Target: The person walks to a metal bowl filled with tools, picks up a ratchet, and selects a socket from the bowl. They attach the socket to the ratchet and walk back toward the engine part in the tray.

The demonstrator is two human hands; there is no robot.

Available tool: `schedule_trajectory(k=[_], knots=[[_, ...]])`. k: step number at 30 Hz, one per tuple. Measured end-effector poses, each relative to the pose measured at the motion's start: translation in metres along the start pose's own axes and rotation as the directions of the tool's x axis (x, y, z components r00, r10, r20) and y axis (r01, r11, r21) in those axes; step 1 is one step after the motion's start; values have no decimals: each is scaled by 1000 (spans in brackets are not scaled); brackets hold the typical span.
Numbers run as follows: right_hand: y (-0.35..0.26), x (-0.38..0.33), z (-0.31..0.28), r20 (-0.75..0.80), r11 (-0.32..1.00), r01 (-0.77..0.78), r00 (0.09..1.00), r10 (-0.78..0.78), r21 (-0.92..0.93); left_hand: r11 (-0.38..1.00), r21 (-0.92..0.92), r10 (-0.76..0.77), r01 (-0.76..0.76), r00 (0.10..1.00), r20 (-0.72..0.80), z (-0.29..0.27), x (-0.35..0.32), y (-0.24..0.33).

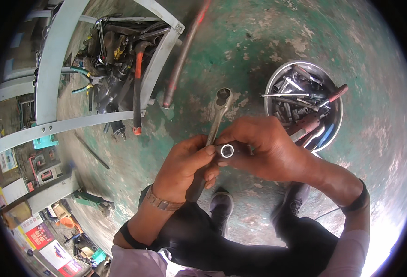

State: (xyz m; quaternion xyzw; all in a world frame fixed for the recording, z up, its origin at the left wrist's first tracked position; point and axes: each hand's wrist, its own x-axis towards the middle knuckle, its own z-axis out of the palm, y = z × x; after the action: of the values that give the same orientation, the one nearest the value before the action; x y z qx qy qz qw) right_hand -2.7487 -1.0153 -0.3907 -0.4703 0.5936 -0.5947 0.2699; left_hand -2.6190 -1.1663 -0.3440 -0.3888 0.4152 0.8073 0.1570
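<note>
Left hand (185, 166) grips ratchet (216, 115) by its dark handle; right hand (263, 147) pinches socket (226, 150) just beside it. Both steel, rigid, probably heavy, maybe oily. Bowl (272, 83) lies beyond the ratchet.

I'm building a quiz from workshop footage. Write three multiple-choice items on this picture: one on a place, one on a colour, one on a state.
1. Where is the round metal bowl of tools?
A. On the floor, to the person's right
B. Inside the grey frame
C. On the person's lap

2. What colour is the worn floor paint?
A. Red
B. Green
C. Yellow

3. How is the ratchet wrench held?
A. Lying loose on the floor
B. Hanging from the frame
C. Gripped by its handle in the left hand

Answers: 1 A, the metal bowl stands right of the hands. 2 B, the floor is green. 3 C, the left hand grips the ratchet wrench while the right hand holds a socket.
</note>
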Motion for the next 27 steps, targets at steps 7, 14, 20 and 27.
schedule_trajectory(k=[7, 14, 20, 27], knots=[[2, -2, 1, -33, 998, 23, 999, -21, 59, 1000, -4, -6, 6, 1000, 21, 3, 1, 3], [1, -3, -1, -21, 996, 20, 1000, -18, 84, 999, 4, 41, -41, 999, 25, 1, 2, 0], [1, -7, -1, 10, 993, -107, 994, 107, 57, 987, 146, 76, -67, 995, -59, 2, 1, -1], [13, -12, -16, 203, 699, -562, 822, 532, 442, 990, 134, 54, -46, 997, -55, 0, 5, -3]])
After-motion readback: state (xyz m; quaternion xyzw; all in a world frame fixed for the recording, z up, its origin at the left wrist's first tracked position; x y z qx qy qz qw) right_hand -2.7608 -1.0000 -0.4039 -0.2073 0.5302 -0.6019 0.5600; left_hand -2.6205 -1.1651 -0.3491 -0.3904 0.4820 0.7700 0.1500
